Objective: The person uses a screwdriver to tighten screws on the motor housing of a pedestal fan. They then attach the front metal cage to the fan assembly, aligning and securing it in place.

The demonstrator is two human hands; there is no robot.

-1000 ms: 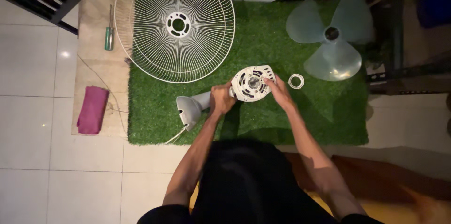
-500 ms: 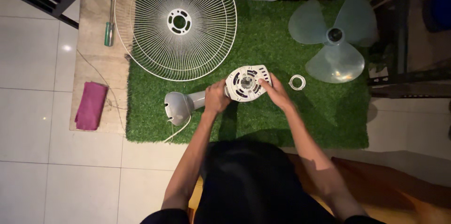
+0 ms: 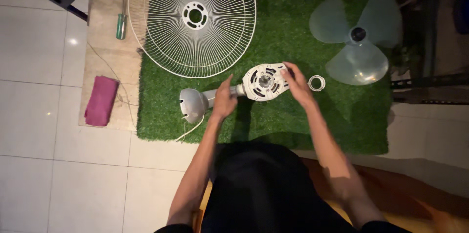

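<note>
A white fan motor housing [image 3: 265, 82] lies on its side on the green turf mat [image 3: 342, 115], joined by a grey neck to a round grey base [image 3: 191, 103]. My left hand [image 3: 224, 100] wraps around the neck just left of the housing. On the housing's right edge rests my right hand [image 3: 296, 84], fingers touching its rim. A small white ring nut [image 3: 316, 83] lies on the turf just right of that hand.
A white wire fan guard [image 3: 195, 20] lies at the back left of the mat. A pale three-blade fan blade [image 3: 359, 37] sits at the back right. A green-handled screwdriver [image 3: 120, 22] and a magenta cloth [image 3: 101, 101] lie on the wooden board at left. A white cord trails from the base.
The fan body has turned a little, its base swinging up and level with the housing. My right hand has slid to the housing's upper right rim.
</note>
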